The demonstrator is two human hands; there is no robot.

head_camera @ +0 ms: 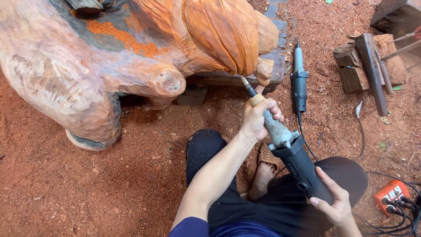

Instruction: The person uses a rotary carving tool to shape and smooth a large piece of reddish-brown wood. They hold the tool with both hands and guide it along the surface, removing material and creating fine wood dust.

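I hold a die grinder (287,147) with both hands. My left hand (258,117) wraps the dusty metal neck near the front. My right hand (335,202) grips the black rear body. The grinder's pointed bit (244,81) touches the lower edge of a large orange-red wood carving (131,57) that rests on the ground in front of me.
A second grinder (299,79) lies on the sawdust-covered ground to the right of the carving. Wood blocks and a dark bar (370,70) sit at the upper right. An orange power strip (390,195) with black cables lies at the lower right. My foot in a sandal (265,164) is below the tool.
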